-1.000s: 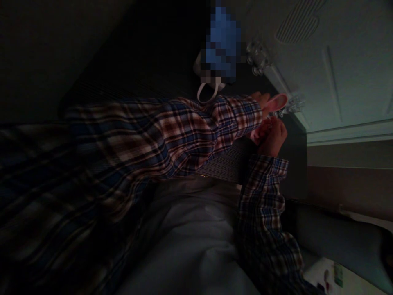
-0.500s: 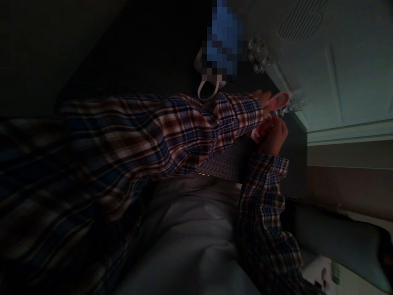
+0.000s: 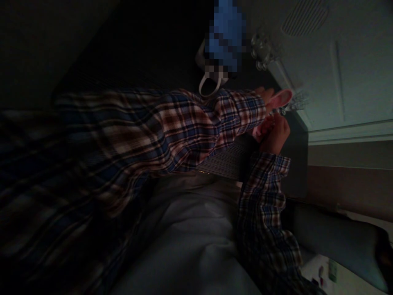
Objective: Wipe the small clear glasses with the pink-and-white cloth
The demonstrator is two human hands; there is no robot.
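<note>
The picture is dark and my hands are small in it. My left hand (image 3: 267, 96), partly covered by its plaid cuff, closes on a pink thing with a rounded, spoon-like end (image 3: 283, 98) that sticks out past the fingers. Just below, my right hand (image 3: 276, 135) is curled with its fingertips turned inward, against a crumpled-looking pink piece (image 3: 260, 130). Whether the two pink parts belong together I cannot tell. Both hands are over the dark tabletop (image 3: 227, 162).
Beyond my left forearm stands a pale object with a loop handle (image 3: 209, 85), below a blurred blue shape (image 3: 227, 32). Clear, bead-like round pieces (image 3: 262, 51) lie along the pale panel (image 3: 353, 82). A grey chair (image 3: 334, 233) is at the lower right.
The whole view has shifted slightly. Both hands keep nearly the same pose at the pink parts.
</note>
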